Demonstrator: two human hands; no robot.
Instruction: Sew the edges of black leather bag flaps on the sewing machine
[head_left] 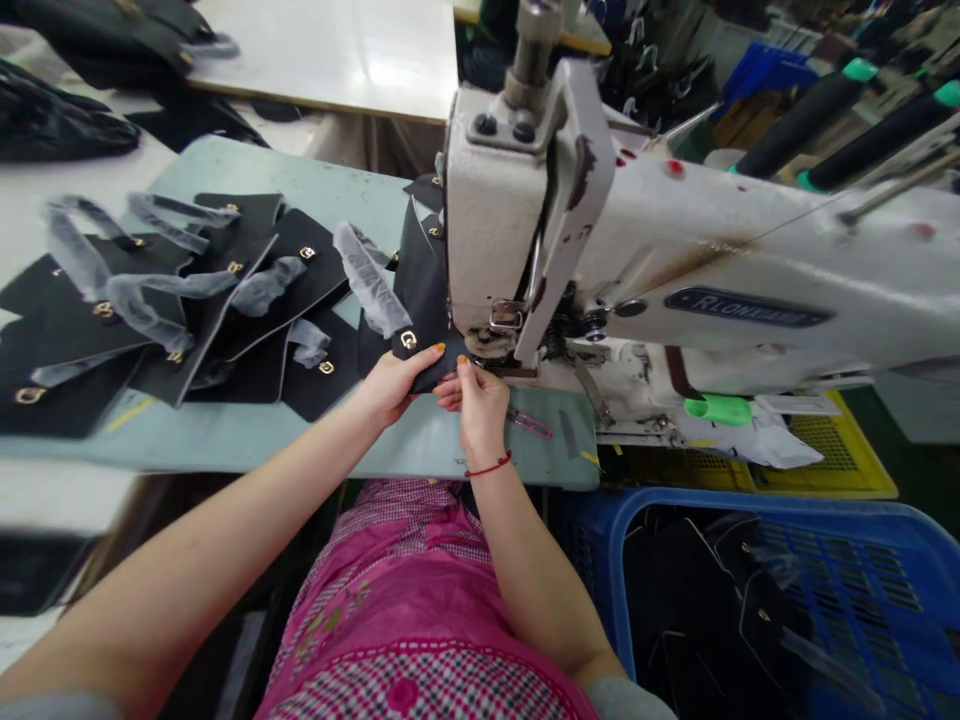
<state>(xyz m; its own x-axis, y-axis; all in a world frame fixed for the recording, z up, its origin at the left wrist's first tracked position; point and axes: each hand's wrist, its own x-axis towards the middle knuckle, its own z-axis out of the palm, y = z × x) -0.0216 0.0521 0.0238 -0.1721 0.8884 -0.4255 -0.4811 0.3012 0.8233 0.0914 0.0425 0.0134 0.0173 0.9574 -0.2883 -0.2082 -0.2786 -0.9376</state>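
Observation:
A black bag panel point(421, 268) with a gold buckle and a plastic-wrapped handle point(367, 280) lies beside the head of a sewing machine point(495, 220). My left hand point(396, 385) grips the panel's near edge, thumb on top and fingers underneath. Close by, my right hand point(480, 402) has its thumb and fingers at the panel's near right corner, just in front of the needle area. What its fingertips pinch is too small to make out. Pink-handled thread snips point(529, 424) lie on the table just right of that hand.
Several black panels point(247, 330) with wrapped handles are heaped on the pale green table point(292, 450) at left. A blue basket point(750, 500) at lower right holds more black pieces. Behind it sits a yellow crate point(862, 450). Thread cones point(802, 120) stand behind the machine.

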